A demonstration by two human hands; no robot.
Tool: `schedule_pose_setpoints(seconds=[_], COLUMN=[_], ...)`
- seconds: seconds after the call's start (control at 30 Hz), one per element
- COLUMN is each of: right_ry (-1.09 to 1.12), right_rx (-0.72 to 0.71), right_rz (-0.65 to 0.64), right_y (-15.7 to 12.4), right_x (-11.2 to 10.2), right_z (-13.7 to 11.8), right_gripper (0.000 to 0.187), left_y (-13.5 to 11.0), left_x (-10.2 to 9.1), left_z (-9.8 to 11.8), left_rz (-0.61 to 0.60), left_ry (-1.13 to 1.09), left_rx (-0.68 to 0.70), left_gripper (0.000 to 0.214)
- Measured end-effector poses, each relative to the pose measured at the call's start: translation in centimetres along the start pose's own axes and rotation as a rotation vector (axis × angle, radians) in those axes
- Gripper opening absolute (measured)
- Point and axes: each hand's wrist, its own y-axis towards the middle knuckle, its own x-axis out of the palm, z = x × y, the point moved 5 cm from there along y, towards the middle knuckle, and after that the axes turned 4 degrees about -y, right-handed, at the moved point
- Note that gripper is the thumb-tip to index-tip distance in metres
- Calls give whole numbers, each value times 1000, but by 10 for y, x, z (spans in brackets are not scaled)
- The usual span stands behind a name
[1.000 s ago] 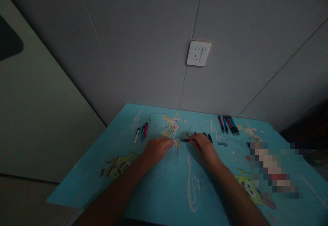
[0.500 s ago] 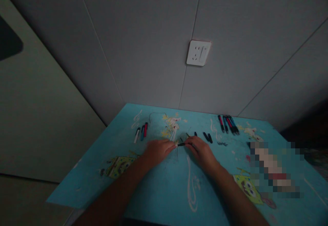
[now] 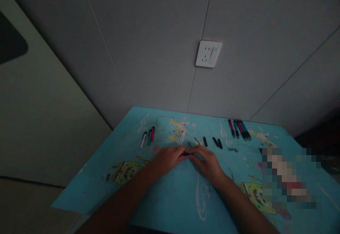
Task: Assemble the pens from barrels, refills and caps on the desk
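My left hand [image 3: 168, 160] and my right hand [image 3: 205, 161] meet over the middle of the table, fingertips pinched together. Between them is a small black pen part [image 3: 186, 154], gripped from both sides; the fingers cover its ends. Just behind the left fingers lie thin white tubes [image 3: 181, 139]. Beyond the right hand are a short black piece [image 3: 205, 141] and small dark slender bits [image 3: 197, 141]. Two more black pieces [image 3: 219, 143] lie further right, with a row of tiny dark parts [image 3: 233, 150] in front of them.
White, blue and red pen barrels [image 3: 152, 133] lie at the left. Several red and blue pens [image 3: 239, 129] are lined up at the back right. A blurred-out object [image 3: 285, 175] occupies the right of the blue patterned table [image 3: 164, 205]. The wall with a socket [image 3: 209, 53] bounds the back.
My hands have drawn closer together around the black pen part, the right hand shifting slightly down. The black piece behind the right hand shows more fully. The view has shifted a little.
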Motion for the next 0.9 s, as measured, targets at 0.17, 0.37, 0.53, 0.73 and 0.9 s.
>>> schedule_pose_setpoints(seconds=[0.17, 0.37, 0.53, 0.73, 0.9], right_ry=[7, -23, -27, -72, -98], right_rx=[-52, -76, -90, 43, 93], right_rz=[-5, 13, 24, 24, -37], right_y=[-1, 0, 1, -1, -3], right_x=[1, -4, -8, -6, 2], right_z=[-2, -4, -6, 3, 3], right_gripper=[14, 16, 16, 14, 23], left_y=[0, -2, -1, -1, -1], left_x=[-3, -2, -3, 1, -1], left_z=[3, 7, 3, 6, 5], left_rz=[-11, 30, 66, 28, 55], left_ry=[-82, -242, -250, -181, -87], left_rx=[29, 76, 77, 139, 165], left_gripper=[24, 21, 24, 30, 32])
